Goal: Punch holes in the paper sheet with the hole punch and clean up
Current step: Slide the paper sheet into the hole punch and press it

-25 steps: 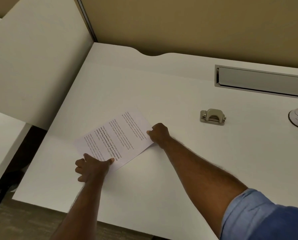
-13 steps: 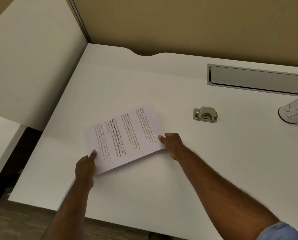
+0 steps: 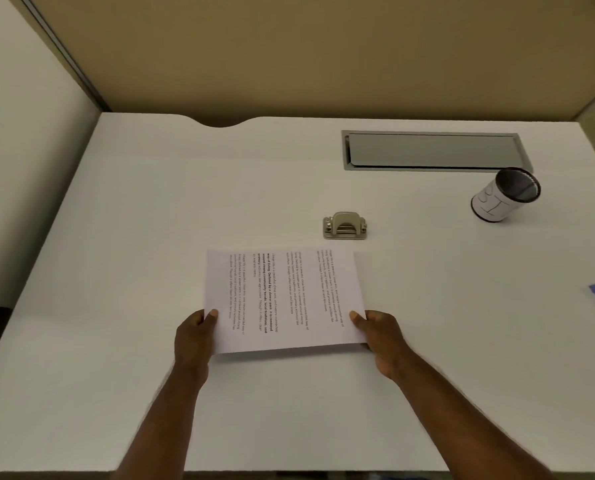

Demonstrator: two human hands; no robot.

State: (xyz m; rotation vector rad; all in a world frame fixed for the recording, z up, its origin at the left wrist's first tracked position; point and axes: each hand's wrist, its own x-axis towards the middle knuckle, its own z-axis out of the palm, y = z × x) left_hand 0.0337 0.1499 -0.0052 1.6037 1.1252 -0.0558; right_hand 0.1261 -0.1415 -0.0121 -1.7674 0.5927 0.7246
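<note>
Head view: both hands hold the printed paper sheet square in front of the hole punch.

Left hand (image 3: pixel 195 336) pinches the sheet's (image 3: pixel 285 299) near-left corner, thumb on top and the other fingers under it or hidden; right hand (image 3: pixel 381 336) pinches the near-right corner the same way. The sheet lies flat or nearly so on the white desk (image 3: pixel 150 237), its text running sideways and its far edge pointing away from the fingertips. The metal hole punch (image 3: pixel 345 226) sits just beyond that far edge, toward the right-hand side, apart from the paper and untouched. No holes show, so the step in hand looks like lining the sheet up. The next move probably calls for sliding the far edge forward into the punch's slot, then freeing one hand to press the lever. A mesh pen cup (image 3: pixel 505 195) stands well beyond the right fingers.
</note>
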